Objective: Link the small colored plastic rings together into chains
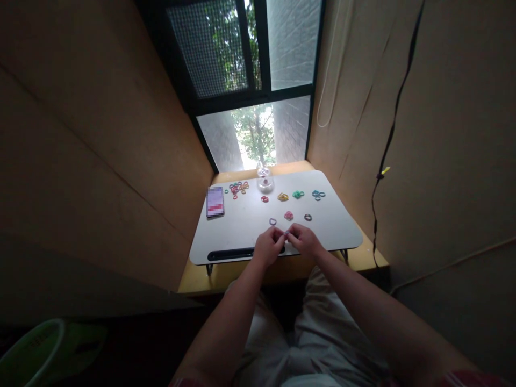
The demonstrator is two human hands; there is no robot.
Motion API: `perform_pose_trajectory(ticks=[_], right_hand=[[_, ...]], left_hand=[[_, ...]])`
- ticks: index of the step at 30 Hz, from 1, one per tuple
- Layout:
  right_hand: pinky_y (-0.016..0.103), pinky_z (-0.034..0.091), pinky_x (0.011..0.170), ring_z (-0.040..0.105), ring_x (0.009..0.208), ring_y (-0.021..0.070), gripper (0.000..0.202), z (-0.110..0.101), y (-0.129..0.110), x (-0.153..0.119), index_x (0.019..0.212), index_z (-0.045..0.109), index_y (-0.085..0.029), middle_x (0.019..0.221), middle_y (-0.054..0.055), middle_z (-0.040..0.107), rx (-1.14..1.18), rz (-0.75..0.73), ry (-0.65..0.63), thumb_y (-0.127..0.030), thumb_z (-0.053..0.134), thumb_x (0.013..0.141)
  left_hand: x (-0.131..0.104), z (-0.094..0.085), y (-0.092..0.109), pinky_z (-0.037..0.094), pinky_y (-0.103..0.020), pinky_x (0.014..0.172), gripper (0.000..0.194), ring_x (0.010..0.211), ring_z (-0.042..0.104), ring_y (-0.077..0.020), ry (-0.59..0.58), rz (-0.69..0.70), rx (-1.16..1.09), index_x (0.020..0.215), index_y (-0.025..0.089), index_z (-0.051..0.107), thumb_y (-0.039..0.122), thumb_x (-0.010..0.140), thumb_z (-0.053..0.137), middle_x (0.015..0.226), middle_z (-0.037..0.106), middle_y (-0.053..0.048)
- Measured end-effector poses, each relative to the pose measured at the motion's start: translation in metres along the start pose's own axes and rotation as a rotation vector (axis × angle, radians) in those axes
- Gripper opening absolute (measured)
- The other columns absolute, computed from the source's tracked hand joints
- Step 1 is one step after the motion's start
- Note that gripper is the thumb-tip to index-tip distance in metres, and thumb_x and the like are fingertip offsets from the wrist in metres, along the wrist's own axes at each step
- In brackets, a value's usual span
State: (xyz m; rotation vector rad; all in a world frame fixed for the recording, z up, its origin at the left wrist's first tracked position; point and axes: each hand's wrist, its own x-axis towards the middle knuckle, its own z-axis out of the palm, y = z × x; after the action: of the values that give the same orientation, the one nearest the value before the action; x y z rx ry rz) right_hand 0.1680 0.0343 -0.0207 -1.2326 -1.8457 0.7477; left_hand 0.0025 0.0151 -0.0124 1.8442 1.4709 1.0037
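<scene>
Pinches a small lavender band (287, 234) between the fingertips of left hand (269, 246) and right hand (304, 239), just below the centre of the frame, over the near edge of a white folding table (242, 226); curls both hands inwards, thumbs and fingers closed on the band, with little of it exposed; cannot tell which hand bears more of it; just above the fingertips in the frame, a loose purple band (273, 221), a pink cluster of bands (288, 215) and a dark band (308, 217); farther up, from centre to right, separate groups in red (264, 199), yellow (282, 197), green (298, 194) and blue (318, 195); left of centre, a mixed pile of bands (240, 187), beside a blurred rectangular item (215, 202); near the table's far edge, a clear rounded jar (265, 183); partly behind left hand, a long black slot (231, 253); at upper centre, a dark-framed window (258, 98); at upper right, a hanging black cord (392, 129); at lower left, a green basket (30, 349).
</scene>
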Motion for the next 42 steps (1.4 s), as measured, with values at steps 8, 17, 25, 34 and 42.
perform_pose_trajectory(ticks=[8, 17, 25, 34, 42], right_hand=[[0.022, 0.034, 0.050, 0.049, 0.051, 0.0112, 0.020, 0.000, 0.001, 0.001, 0.066, 0.051, -0.020, 0.055, -0.003, 0.059, 0.020, 0.043, -0.004, -0.031, 0.056, 0.082], [0.023, 0.032, 0.050, 0.045, 0.050, 0.0112, 0.018, 0.000, 0.002, 0.000, 0.064, 0.049, -0.021, 0.054, -0.004, 0.055, -0.018, 0.010, 0.019, -0.028, 0.055, 0.079], [0.023, 0.030, 0.049, 0.042, 0.050, 0.0104, 0.020, 0.002, 0.004, 0.001, 0.061, 0.047, -0.021, 0.053, -0.005, 0.048, -0.025, -0.007, 0.057, -0.029, 0.056, 0.077], [0.023, 0.030, 0.048, 0.042, 0.049, 0.0105, 0.018, 0.001, 0.002, 0.001, 0.061, 0.051, -0.020, 0.051, -0.004, 0.050, 0.028, -0.011, 0.045, -0.029, 0.056, 0.076], [0.022, 0.034, 0.049, 0.049, 0.048, 0.0109, 0.023, -0.001, -0.002, 0.001, 0.064, 0.060, -0.019, 0.055, -0.001, 0.060, 0.062, -0.009, -0.032, -0.031, 0.054, 0.083]], left_hand=[[0.001, -0.001, -0.003, 0.044, -0.022, 0.063, 0.017, 0.069, 0.059, -0.0123, -0.017, 0.036, -0.133, 0.086, 0.018, 0.065, 0.030, 0.087, 0.054, 0.077, 0.067, -0.001], [0.002, 0.003, -0.010, 0.046, -0.022, 0.061, 0.020, 0.066, 0.060, -0.0123, -0.011, 0.024, -0.192, 0.091, 0.019, 0.067, 0.037, 0.085, 0.061, 0.075, 0.068, -0.001], [0.001, -0.002, -0.006, 0.049, -0.023, 0.064, 0.028, 0.069, 0.062, -0.0125, -0.095, 0.052, -0.269, 0.108, 0.019, 0.068, 0.032, 0.085, 0.060, 0.089, 0.072, -0.005], [0.001, -0.004, -0.006, 0.047, -0.021, 0.060, 0.030, 0.064, 0.059, -0.0103, -0.138, 0.060, -0.248, 0.111, 0.020, 0.068, 0.031, 0.085, 0.059, 0.088, 0.072, -0.003], [0.002, 0.000, -0.005, 0.049, -0.022, 0.064, 0.020, 0.070, 0.064, -0.0129, -0.059, 0.031, -0.134, 0.100, 0.021, 0.069, 0.030, 0.087, 0.058, 0.085, 0.071, -0.002]])
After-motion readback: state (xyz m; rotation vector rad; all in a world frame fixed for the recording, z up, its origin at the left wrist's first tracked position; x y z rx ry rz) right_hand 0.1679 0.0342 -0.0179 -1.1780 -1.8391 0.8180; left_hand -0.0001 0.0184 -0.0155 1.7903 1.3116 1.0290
